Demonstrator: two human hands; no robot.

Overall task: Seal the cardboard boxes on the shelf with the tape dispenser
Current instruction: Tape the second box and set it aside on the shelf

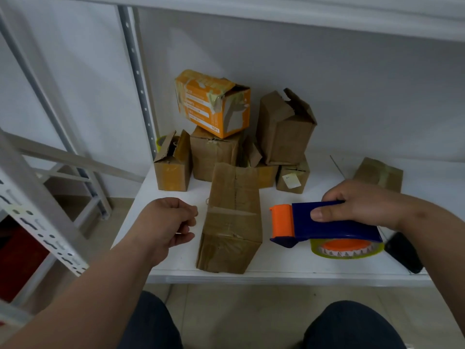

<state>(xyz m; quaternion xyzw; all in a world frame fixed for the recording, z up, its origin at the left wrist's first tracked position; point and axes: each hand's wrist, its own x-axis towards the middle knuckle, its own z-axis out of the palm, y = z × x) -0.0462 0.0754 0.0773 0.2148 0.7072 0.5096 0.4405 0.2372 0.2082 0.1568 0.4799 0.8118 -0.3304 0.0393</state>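
A long brown cardboard box [232,217] lies on the white shelf [289,265] near its front edge, with clear tape across its top. My right hand [362,201] grips the blue and orange tape dispenser [324,225] just right of that box; its roll of tape faces me. My left hand [167,224] hovers left of the box, fingers loosely curled, holding nothing. Behind stand several brown boxes [284,129], some with flaps open, and an orange box [214,103] stacked on top.
A small taped box [380,173] sits at the back right. A black object [403,251] lies at the shelf's right front edge. Grey metal rack uprights [42,217] stand at left. An upper shelf [302,13] hangs overhead. My knees show below.
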